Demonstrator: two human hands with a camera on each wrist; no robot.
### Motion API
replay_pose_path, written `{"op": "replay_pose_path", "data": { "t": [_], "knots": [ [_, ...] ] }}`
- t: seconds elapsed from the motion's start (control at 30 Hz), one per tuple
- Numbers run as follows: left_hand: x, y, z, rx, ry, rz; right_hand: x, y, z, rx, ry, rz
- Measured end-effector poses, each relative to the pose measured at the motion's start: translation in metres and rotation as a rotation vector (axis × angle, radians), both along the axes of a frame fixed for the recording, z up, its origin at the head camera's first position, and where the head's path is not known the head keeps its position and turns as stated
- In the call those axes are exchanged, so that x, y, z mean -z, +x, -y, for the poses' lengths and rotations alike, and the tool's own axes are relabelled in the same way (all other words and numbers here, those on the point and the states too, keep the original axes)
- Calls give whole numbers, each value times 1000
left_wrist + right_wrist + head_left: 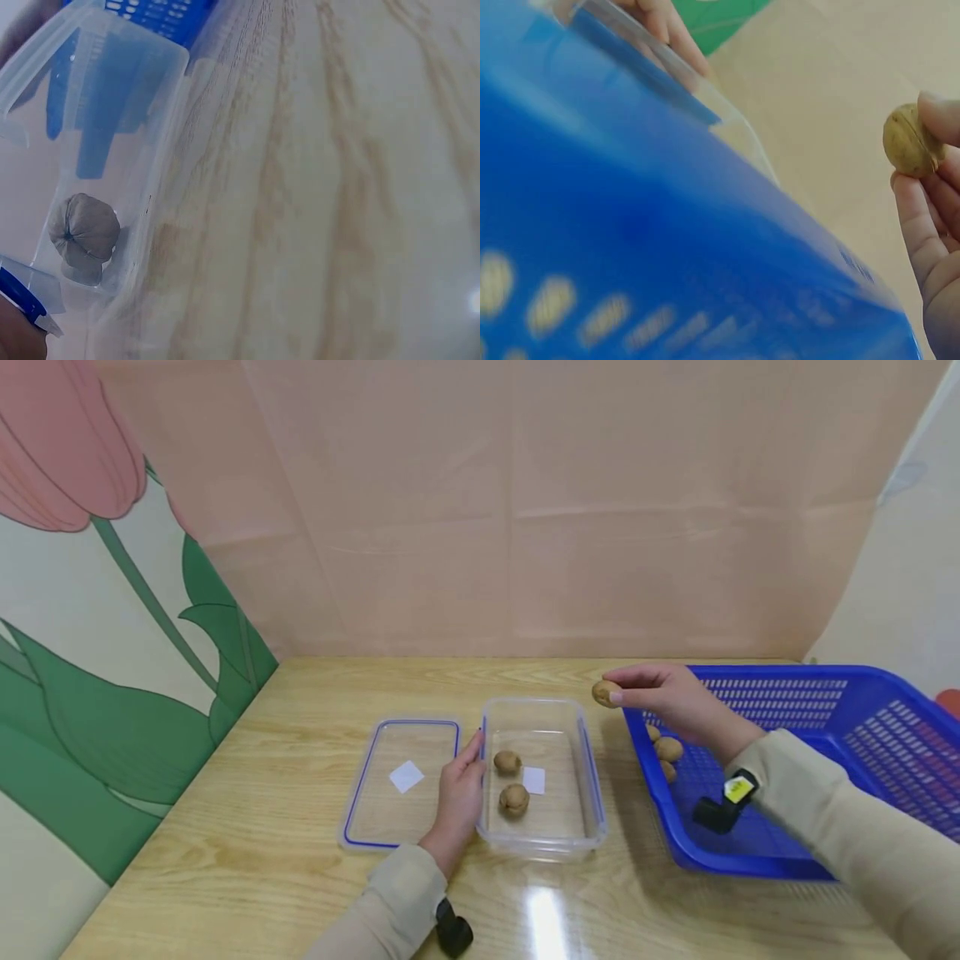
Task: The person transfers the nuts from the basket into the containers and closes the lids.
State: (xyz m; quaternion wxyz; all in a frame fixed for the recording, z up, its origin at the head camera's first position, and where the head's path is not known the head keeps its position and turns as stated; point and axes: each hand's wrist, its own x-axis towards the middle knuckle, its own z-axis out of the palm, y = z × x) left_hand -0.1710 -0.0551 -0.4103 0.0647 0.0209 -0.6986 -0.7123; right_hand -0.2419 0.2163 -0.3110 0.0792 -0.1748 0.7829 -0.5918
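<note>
A walnut (606,693) is pinched between the thumb and fingertips of my right hand (675,702), raised over the near-left rim of the blue basket (663,827). The right wrist view shows the seam of this walnut (911,141). My left hand (460,789) rests along the left wall of a clear plastic container (562,839), its fingers fairly straight against the side. Inside the container lie two walnuts, one farther back (507,762) and one nearer (513,800). Several more walnuts (668,748) sit in the basket's left part, partly behind its rim.
Left of the container, a clear lid (367,814) with a blue seal lies flat, a white square label (407,777) on it. Another white label (534,780) shows at the container's bottom. The wooden table (247,827) meets a pinkish-beige covering (450,568) at the back.
</note>
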Motion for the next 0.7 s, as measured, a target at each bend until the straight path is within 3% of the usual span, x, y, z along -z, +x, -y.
{"op": "replay_pose_path", "data": {
  "t": [0.37,0.7],
  "knots": [
    [0,-1,1,11,-23,4,0,4,37,15,38,72],
    [0,-1,2,10,-27,-1,4,10,72,-101,73,135]
  ]
}}
